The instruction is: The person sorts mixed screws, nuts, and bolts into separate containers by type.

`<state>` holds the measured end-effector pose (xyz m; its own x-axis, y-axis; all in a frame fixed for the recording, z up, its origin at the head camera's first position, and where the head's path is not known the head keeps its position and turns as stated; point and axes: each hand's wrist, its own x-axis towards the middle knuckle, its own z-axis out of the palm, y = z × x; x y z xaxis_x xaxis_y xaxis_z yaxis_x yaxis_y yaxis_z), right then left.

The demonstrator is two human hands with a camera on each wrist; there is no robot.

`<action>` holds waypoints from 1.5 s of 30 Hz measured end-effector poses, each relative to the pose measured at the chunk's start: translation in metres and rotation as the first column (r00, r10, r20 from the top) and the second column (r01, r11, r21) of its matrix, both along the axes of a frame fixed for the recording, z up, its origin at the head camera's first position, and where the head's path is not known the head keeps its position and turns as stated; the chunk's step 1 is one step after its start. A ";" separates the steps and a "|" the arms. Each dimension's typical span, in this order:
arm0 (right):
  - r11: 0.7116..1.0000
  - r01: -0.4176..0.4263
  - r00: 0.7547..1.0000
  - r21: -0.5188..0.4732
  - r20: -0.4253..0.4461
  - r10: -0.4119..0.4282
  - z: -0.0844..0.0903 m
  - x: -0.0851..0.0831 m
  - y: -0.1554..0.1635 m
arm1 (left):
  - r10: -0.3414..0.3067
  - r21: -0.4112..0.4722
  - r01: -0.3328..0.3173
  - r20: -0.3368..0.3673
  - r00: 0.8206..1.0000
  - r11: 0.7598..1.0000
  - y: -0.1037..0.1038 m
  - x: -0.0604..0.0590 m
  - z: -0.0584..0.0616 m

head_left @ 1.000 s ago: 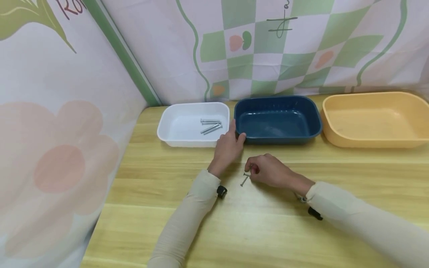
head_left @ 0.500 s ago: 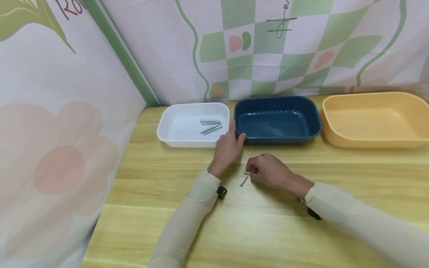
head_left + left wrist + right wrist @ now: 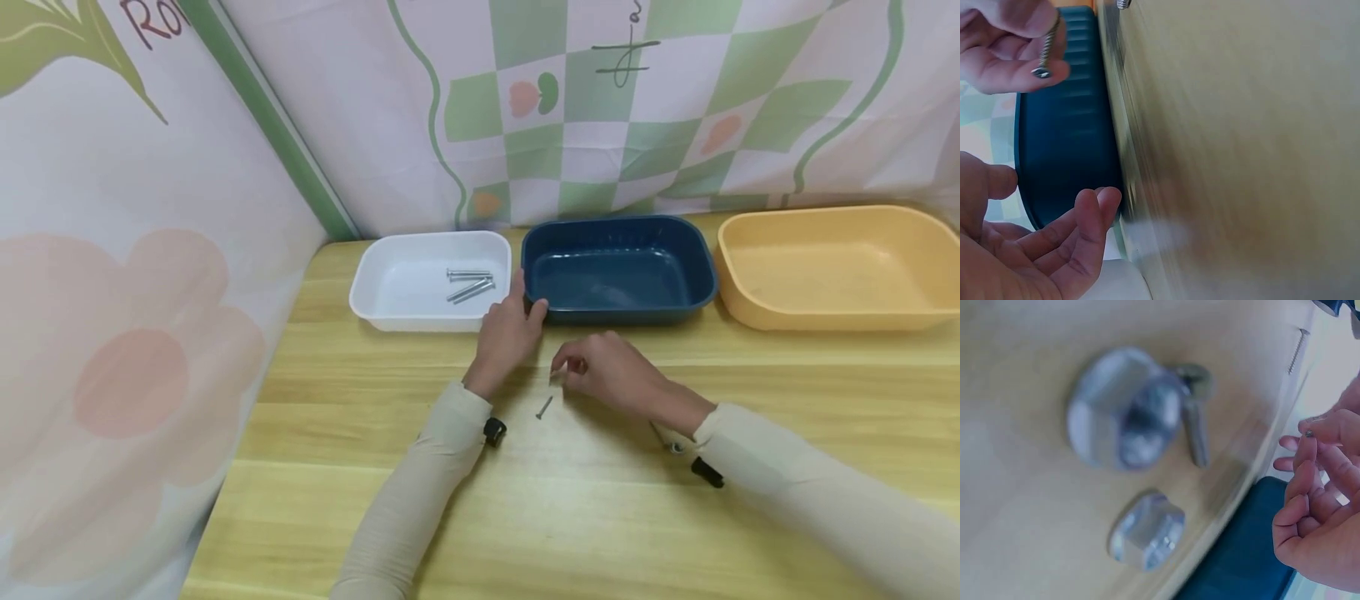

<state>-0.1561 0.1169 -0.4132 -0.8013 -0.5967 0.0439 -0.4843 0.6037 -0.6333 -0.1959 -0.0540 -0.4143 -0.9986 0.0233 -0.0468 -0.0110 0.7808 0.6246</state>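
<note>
My right hand [image 3: 611,371] pinches a small screw [image 3: 1047,53] between thumb and forefinger, just above the wooden table [image 3: 585,517]. Its cross-slotted head points out of the fingertips in the left wrist view. Another screw [image 3: 544,407] lies on the wood in front of that hand. My left hand [image 3: 506,337] rests at the left front corner of the dark blue tray [image 3: 622,316], thumb and forefinger apart and touching it. Below the right wrist lie a large hex nut [image 3: 1094,415], a smaller hex nut [image 3: 1149,531] and a blurred screw [image 3: 1197,434].
Left of the blue tray stands a white tray [image 3: 382,321] holding several long bolts [image 3: 470,285]. A yellow tray [image 3: 840,320] is at the right. Behind the row hangs a patterned cloth [image 3: 600,150]; a printed panel [image 3: 150,192] closes off the left side.
My right hand has lifted slightly off the table with a screw between its fingertips; that screw earlier lay beside the one still on the wood. My left hand has stayed at the tray.
</note>
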 end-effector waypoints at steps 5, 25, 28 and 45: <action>1.000 0.027 0.998 0.007 -0.051 -0.027 0.008 -0.004 0.002 | 0.000 -0.003 0.000 -0.007 1.000 1.000 -0.001 0.000 0.000; 0.990 0.143 0.972 0.006 -0.191 -0.139 0.035 -0.028 0.019 | -0.006 -0.012 0.006 -0.029 1.000 1.000 -0.002 0.002 -0.001; 0.986 0.164 0.966 0.005 -0.203 -0.160 0.036 -0.034 0.023 | -0.010 -0.007 0.010 -0.022 1.000 1.000 -0.002 0.002 -0.001; 0.971 0.237 0.963 0.028 -0.135 -0.231 0.031 -0.054 0.033 | 0.003 -0.008 -0.003 0.003 1.000 1.000 0.001 0.001 -0.001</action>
<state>-0.2100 0.1499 -0.3818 -0.9080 -0.3966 0.1353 -0.4025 0.7357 -0.5447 -0.1951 -0.0532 -0.4151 -0.9986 0.0196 -0.0498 -0.0154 0.7859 0.6182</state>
